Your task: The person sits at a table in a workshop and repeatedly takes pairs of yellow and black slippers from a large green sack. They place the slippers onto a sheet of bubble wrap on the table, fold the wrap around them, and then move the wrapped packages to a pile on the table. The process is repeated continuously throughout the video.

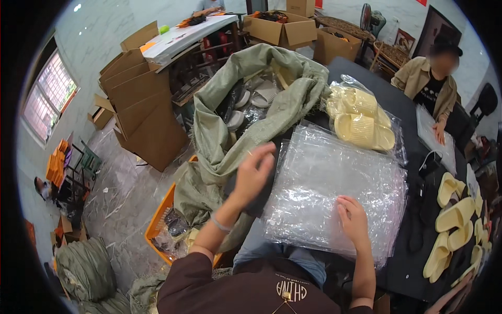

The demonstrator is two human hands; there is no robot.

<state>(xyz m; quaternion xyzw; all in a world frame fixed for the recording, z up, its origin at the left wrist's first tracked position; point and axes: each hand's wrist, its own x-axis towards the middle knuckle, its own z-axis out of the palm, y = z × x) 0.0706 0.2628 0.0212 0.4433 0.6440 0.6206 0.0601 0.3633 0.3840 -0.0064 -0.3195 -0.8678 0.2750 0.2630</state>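
Observation:
A stack of clear plastic bags lies on the dark table in front of me. My right hand rests on the stack's right part, fingers loosely bent, with nothing visible in them. My left hand is raised beside the stack's left edge, near the big green woven sack. Its fingers are slightly curled and apart, and I see nothing held. Inside the sack are bagged slippers, some pale grey. Beyond the stack sits a pile of cream slippers in clear bags.
Unbagged cream slippers line the table's right side. A person across the table has a hand on another plastic stack. Left of my legs stands an orange basket holding bagged items. Folded cardboard and open boxes stand farther off.

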